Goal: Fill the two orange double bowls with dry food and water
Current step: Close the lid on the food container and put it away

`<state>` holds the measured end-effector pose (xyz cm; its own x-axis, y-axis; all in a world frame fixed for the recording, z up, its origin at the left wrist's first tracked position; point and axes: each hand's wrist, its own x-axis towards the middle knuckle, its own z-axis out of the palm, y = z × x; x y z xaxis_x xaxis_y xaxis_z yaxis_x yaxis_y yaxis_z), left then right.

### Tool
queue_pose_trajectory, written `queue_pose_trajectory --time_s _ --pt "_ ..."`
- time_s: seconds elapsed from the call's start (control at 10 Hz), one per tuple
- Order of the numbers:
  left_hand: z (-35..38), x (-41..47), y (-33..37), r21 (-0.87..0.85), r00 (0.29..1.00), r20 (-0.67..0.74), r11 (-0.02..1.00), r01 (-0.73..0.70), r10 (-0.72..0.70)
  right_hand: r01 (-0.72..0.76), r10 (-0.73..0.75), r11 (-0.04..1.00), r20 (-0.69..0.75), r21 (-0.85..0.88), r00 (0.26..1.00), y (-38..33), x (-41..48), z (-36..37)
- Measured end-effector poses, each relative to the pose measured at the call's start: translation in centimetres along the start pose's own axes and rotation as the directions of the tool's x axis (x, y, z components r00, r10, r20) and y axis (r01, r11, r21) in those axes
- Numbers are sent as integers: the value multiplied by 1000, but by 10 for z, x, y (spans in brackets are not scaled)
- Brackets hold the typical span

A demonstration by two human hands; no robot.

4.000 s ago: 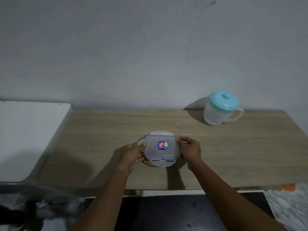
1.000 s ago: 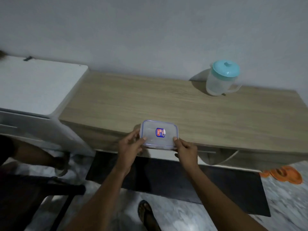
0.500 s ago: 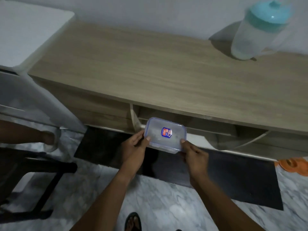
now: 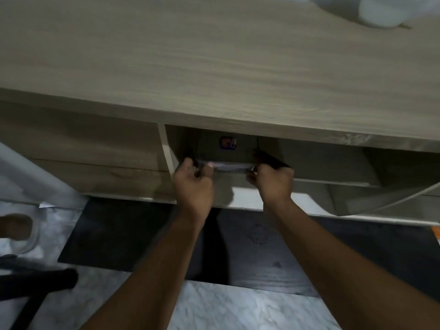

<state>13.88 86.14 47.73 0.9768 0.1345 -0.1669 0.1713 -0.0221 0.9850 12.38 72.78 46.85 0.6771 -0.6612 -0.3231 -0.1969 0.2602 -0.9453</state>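
Note:
A clear plastic food container (image 4: 228, 151) with a small blue and red sticker sits inside the open shelf compartment under the wooden tabletop (image 4: 214, 63), mostly in shadow. My left hand (image 4: 192, 184) grips its left end and my right hand (image 4: 271, 179) grips its right end. Only the container's near rim shows brightly between my thumbs. The base of the water pitcher (image 4: 381, 13) stands on the tabletop at the top right, blurred. A sliver of an orange bowl (image 4: 436, 231) shows at the right edge on the floor.
A black mat (image 4: 142, 244) lies on the marble floor under the table. A white cabinet (image 4: 26, 172) stands at the left, with a dark chair leg (image 4: 35, 284) and another person's foot (image 4: 14, 226) nearby. A thin white divider (image 4: 166, 148) bounds the compartment's left side.
I carried the container down off the tabletop, below its edge and into the shelf compartment. My head dropped lower and closer, so the pitcher slid to the top edge.

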Motion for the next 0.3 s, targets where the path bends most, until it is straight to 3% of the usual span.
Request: queue_pose_trajectory --time_s 0.2,0.3 --pt "6 12 -4 17 997 -65 999 45 -44 -24 23 996 8 89 1000 -3 0 11" --pt "-2 -7 3 64 996 -35 994 83 -81 -50 50 998 9 40 999 2 -16 1"
